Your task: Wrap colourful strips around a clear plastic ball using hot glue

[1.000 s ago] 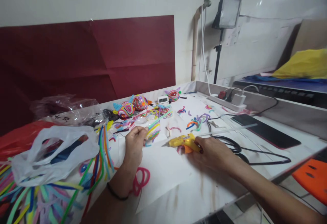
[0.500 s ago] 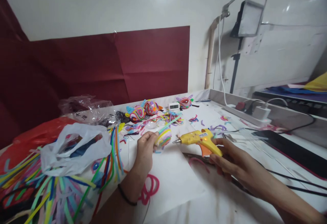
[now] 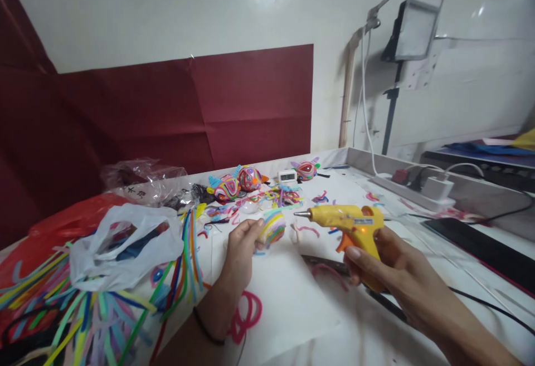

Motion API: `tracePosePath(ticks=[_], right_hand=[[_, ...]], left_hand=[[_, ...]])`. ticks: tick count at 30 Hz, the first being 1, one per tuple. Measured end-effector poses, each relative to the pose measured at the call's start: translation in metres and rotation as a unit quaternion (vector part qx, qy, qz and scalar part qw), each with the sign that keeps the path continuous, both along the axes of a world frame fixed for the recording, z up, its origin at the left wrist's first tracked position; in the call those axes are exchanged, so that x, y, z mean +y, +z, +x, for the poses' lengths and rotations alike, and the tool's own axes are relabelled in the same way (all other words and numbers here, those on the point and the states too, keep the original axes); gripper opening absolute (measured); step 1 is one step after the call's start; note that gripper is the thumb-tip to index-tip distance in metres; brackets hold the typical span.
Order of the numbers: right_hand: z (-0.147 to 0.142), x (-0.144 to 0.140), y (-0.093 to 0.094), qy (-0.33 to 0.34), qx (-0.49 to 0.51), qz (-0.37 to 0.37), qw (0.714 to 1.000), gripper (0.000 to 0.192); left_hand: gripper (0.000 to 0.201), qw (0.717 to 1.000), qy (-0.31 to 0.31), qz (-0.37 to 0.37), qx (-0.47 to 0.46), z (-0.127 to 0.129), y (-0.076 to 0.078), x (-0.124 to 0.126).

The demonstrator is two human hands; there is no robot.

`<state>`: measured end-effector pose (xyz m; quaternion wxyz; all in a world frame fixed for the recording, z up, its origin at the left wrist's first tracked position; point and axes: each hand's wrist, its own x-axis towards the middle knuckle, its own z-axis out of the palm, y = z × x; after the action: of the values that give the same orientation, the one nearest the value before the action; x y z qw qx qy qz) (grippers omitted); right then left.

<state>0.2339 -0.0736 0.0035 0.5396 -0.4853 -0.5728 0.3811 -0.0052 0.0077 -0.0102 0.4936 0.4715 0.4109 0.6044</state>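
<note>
The yellow glue gun (image 3: 343,220) is being held above the counter (image 3: 376,327), its nozzle pointing toward the left grip. The right grip (image 3: 387,263) is clamping its handle; the left grip (image 3: 242,243) is pinching a striped multicoloured ball (image 3: 272,227) just beside the nozzle. Loose pipe cleaners (image 3: 83,310) are lying left of the left grip, and finished ornaments (image 3: 238,181) are sitting beyond it.

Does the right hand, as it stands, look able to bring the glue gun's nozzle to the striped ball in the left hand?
Probably yes. The right hand holds the glue gun off the table, nozzle aimed at the striped ball in the left hand; nothing stands in the gap between them.
</note>
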Motion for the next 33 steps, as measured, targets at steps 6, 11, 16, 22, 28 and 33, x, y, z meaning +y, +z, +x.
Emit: tracePosePath(ticks=[6, 11, 16, 22, 28, 33], right_hand=[[-0.009, 0.002, 0.002, -0.026, -0.004, 0.016, 1.0, 0.041], [-0.006, 0.005, -0.001, -0.009, -0.051, 0.04, 0.998, 0.034], [-0.014, 0.007, -0.003, -0.009, -0.006, 0.059, 0.998, 0.04], [-0.02, 0.011, -0.011, -0.02, -0.004, 0.069, 0.997, 0.038], [-0.016, 0.015, -0.022, -0.067, -0.15, 0.138, 0.977, 0.025], [-0.017, 0.017, -0.027, -0.088, -0.245, 0.209, 0.943, 0.029]], left_hand=[[0.033, 1.0, -0.014, 0.005, -0.001, 0.001, 0.002, -0.004], [0.039, 1.0, -0.025, 0.008, -0.003, 0.003, 0.007, -0.006], [0.04, 0.999, -0.034, 0.019, 0.015, 0.005, 0.011, -0.01], [0.038, 0.998, -0.055, 0.032, 0.023, 0.006, 0.01, -0.011], [0.035, 0.997, -0.071, 0.039, 0.018, 0.005, 0.007, -0.01], [0.034, 0.996, -0.075, 0.043, 0.025, 0.005, 0.006, -0.01]])
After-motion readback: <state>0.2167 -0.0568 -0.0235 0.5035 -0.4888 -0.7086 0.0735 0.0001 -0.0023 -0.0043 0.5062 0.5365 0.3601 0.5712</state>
